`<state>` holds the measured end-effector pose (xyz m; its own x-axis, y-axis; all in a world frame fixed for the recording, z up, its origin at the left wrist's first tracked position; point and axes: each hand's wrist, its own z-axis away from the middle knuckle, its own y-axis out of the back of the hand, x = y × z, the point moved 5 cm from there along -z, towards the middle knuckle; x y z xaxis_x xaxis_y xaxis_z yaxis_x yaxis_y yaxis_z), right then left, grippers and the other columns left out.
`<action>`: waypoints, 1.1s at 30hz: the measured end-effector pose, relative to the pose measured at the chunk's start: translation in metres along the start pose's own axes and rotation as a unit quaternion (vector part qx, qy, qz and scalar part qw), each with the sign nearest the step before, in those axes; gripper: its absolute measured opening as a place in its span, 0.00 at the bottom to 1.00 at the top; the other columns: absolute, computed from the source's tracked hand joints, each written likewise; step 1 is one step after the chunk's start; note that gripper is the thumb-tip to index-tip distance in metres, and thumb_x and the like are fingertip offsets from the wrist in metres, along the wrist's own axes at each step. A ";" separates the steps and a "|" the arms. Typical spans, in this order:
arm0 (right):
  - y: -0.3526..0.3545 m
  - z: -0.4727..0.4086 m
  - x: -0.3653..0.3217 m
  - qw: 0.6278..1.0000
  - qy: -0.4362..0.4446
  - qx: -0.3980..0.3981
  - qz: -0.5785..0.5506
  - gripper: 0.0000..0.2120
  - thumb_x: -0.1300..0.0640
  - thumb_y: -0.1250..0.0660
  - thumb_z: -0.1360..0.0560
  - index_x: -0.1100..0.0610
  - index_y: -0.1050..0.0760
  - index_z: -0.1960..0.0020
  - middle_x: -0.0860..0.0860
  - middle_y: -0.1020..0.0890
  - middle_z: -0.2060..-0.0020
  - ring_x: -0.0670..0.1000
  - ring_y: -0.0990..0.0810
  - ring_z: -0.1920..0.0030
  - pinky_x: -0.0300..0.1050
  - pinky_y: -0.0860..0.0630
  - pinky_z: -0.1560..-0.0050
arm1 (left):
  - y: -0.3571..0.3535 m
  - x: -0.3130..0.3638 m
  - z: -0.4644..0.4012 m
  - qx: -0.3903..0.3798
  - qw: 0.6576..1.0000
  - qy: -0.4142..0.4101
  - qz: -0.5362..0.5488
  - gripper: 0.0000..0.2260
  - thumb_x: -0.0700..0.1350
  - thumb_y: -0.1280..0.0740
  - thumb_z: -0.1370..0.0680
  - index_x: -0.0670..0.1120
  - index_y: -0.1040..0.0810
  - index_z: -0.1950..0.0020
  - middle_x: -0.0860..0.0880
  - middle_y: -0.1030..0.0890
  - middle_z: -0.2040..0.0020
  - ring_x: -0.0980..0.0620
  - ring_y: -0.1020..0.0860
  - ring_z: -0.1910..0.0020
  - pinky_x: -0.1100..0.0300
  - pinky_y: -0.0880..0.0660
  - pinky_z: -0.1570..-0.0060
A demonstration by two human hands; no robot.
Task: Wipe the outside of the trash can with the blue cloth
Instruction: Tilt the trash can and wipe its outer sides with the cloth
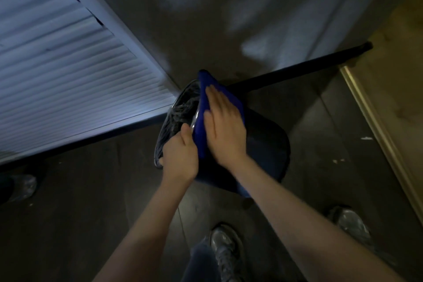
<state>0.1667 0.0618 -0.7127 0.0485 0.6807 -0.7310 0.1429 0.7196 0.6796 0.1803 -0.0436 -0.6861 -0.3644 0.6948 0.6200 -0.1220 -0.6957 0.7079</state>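
Observation:
A dark trash can point(267, 144) is tipped on its side on the floor, its mouth facing left with a clear liner bag point(180, 107) inside. The blue cloth point(202, 98) lies over the can's upper side near the rim. My right hand point(225, 126) presses flat on the cloth, fingers spread and pointing away from me. My left hand point(180, 155) grips the rim of the can at its near edge, thumb up beside the cloth.
A white louvred door point(68, 71) fills the left. A grey wall point(229, 18) rises behind the can, with a black baseboard point(309, 66) along its foot. A pale door frame point(377, 126) runs down the right. My shoes point(225, 249) stand on the dark floor below.

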 end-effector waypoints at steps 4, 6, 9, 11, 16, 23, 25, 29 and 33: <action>-0.003 0.033 0.025 0.995 0.084 -0.012 0.054 0.24 0.52 0.48 0.23 0.59 0.40 0.29 0.56 0.31 0.30 0.56 0.32 0.31 0.51 0.35 0.32 | 0.002 0.001 -0.001 -0.006 1.000 -0.008 0.013 0.23 0.51 0.53 0.18 0.48 0.31 0.70 0.49 0.28 0.70 0.48 0.28 0.67 0.52 0.28 0.57; 0.003 0.030 0.047 0.998 0.049 -0.002 0.050 0.23 0.53 0.50 0.23 0.60 0.37 0.30 0.57 0.30 0.31 0.56 0.31 0.32 0.51 0.34 0.33 | 0.003 0.004 -0.004 -0.006 1.000 -0.015 0.011 0.23 0.51 0.53 0.18 0.48 0.30 0.69 0.49 0.28 0.69 0.49 0.27 0.66 0.56 0.29 0.58; 0.013 0.023 0.080 0.994 -0.100 0.039 0.004 0.27 0.50 0.56 0.24 0.62 0.33 0.32 0.58 0.27 0.34 0.56 0.29 0.33 0.49 0.34 0.33 | 0.004 0.008 -0.011 -0.015 0.999 -0.029 0.015 0.21 0.50 0.51 0.18 0.47 0.29 0.67 0.50 0.26 0.67 0.56 0.28 0.66 0.59 0.33 0.63; 0.014 0.019 0.087 0.992 -0.121 0.042 -0.002 0.29 0.49 0.58 0.25 0.62 0.32 0.33 0.58 0.26 0.35 0.56 0.28 0.34 0.49 0.34 0.33 | 0.005 0.005 -0.012 -0.033 0.998 -0.041 0.030 0.19 0.50 0.48 0.19 0.47 0.27 0.65 0.50 0.25 0.66 0.55 0.27 0.65 0.62 0.33 0.64; 0.012 0.005 0.092 0.995 -0.100 0.019 0.008 0.22 0.55 0.52 0.22 0.61 0.31 0.33 0.57 0.25 0.35 0.55 0.28 0.34 0.49 0.33 0.33 | 0.008 -0.032 0.006 -0.066 0.995 -0.053 0.043 0.11 0.46 0.43 0.20 0.50 0.26 0.61 0.52 0.24 0.63 0.57 0.27 0.63 0.72 0.31 0.65; 0.010 -0.015 0.104 0.989 -0.147 -0.019 0.010 0.18 0.56 0.49 0.19 0.58 0.32 0.32 0.54 0.27 0.33 0.52 0.31 0.32 0.46 0.38 0.31 | 0.004 -0.034 0.014 -0.002 0.997 -0.020 0.080 0.14 0.44 0.42 0.20 0.48 0.27 0.66 0.51 0.26 0.67 0.56 0.29 0.65 0.76 0.34 0.69; 0.005 -0.016 0.099 0.989 -0.143 -0.034 0.021 0.18 0.56 0.50 0.19 0.58 0.32 0.32 0.54 0.27 0.33 0.52 0.31 0.32 0.47 0.38 0.31 | 0.004 -0.029 0.009 0.031 0.996 -0.001 0.088 0.15 0.45 0.41 0.20 0.43 0.27 0.66 0.48 0.27 0.67 0.54 0.31 0.67 0.73 0.34 0.71; -0.016 -0.011 0.081 0.988 -0.126 -0.077 0.048 0.19 0.55 0.50 0.19 0.57 0.33 0.32 0.53 0.28 0.32 0.52 0.32 0.32 0.45 0.39 0.32 | 0.010 -0.031 -0.003 0.074 0.989 0.092 0.085 0.18 0.50 0.41 0.21 0.35 0.23 0.57 0.43 0.25 0.63 0.47 0.27 0.61 0.57 0.31 0.63; -0.037 -0.013 0.039 0.990 -0.082 -0.076 0.082 0.19 0.53 0.49 0.20 0.56 0.33 0.32 0.53 0.28 0.32 0.53 0.32 0.32 0.46 0.40 0.33 | 0.016 -0.042 -0.027 0.078 0.969 0.221 0.078 0.19 0.50 0.41 0.21 0.34 0.23 0.46 0.36 0.22 0.52 0.41 0.23 0.51 0.51 0.27 0.49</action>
<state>0.1502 0.0641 -0.7656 0.2195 0.7673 -0.6025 -0.0308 0.6227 0.7818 0.1682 -0.0889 -0.7098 -0.7317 0.4136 0.5417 0.0942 -0.7258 0.6814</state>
